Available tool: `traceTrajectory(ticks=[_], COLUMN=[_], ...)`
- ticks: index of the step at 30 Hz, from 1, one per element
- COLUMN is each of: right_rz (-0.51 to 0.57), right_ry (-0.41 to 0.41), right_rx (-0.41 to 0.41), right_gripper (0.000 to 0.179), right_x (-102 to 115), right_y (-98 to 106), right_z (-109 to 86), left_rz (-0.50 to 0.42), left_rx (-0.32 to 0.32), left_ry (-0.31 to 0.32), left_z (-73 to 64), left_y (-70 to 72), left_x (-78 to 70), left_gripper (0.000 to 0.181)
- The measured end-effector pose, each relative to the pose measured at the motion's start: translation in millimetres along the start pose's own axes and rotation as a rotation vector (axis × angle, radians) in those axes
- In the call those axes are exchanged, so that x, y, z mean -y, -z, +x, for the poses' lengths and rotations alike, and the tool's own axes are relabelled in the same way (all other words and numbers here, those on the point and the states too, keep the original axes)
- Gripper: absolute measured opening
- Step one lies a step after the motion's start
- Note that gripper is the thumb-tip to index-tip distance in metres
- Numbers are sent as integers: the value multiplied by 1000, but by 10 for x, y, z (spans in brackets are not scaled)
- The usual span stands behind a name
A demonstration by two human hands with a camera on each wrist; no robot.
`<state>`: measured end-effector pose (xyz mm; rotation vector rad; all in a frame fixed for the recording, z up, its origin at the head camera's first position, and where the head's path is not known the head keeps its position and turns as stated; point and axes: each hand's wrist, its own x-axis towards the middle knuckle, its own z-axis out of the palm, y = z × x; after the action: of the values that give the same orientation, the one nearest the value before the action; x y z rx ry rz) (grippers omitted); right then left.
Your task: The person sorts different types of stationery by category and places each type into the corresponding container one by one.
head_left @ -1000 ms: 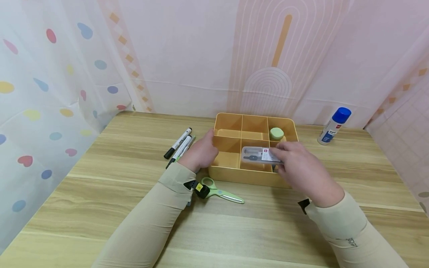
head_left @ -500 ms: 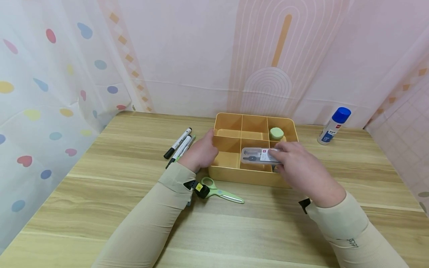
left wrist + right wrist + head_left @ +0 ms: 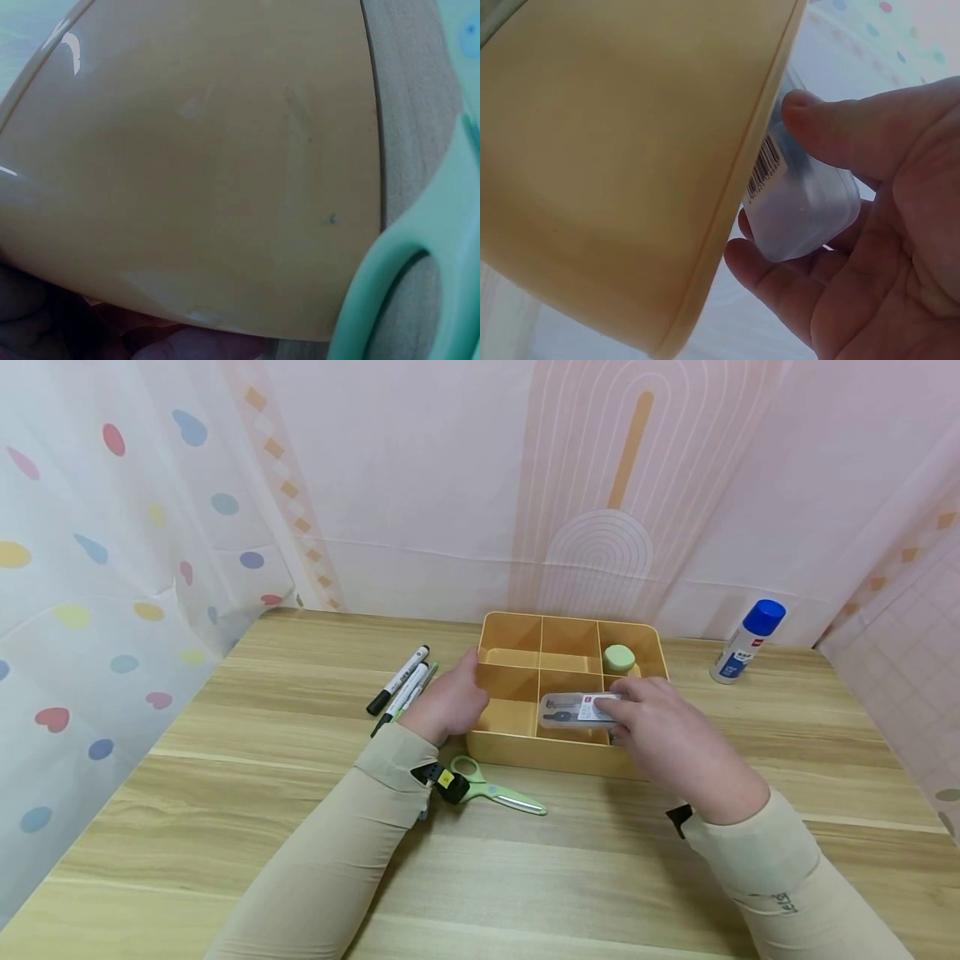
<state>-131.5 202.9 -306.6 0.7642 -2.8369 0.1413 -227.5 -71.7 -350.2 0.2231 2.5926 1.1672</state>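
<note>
R hand (image 3: 675, 743) pinches clear case (image 3: 562, 712) over 6-compt. box (image 3: 551, 756); L hand (image 3: 452, 697) at box's L side, can't tell grip. Scissors (image 3: 491, 791) on counter (image 3: 600, 877) nr box.

The right hand (image 3: 678, 739) hides the case's (image 3: 561, 710) right end and most of the tray's (image 3: 555, 753) front right compartment. The left hand (image 3: 450, 700) blocks part of the tray's left side; its fingers are dark and cut off in the left wrist view, where the scissors (image 3: 504, 795) also leave the frame. Print on the bottle (image 3: 742, 643) near the counter's (image 3: 600, 877) back right corner is too small to read. The counter's front edge is cut off.
</note>
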Motion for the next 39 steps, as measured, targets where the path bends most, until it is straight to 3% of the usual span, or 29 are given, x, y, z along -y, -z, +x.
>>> traceTrajectory(ticks=[9, 25, 39], right_rz=[5, 61, 69], right_ry=[-51, 31, 40], right_rx=[39, -5, 7], right_gripper=[39, 45, 43], right_x=[43, 74, 86], right_y=[-61, -226, -223], right_z=[34, 62, 54], left_rz=[-11, -1, 57], left_rx=[0, 2, -7], left_ry=[5, -1, -14], left_z=[2, 1, -5], left_y=[-5, 0, 14], left_x=[-1, -6, -3], left_gripper=[79, 78, 79])
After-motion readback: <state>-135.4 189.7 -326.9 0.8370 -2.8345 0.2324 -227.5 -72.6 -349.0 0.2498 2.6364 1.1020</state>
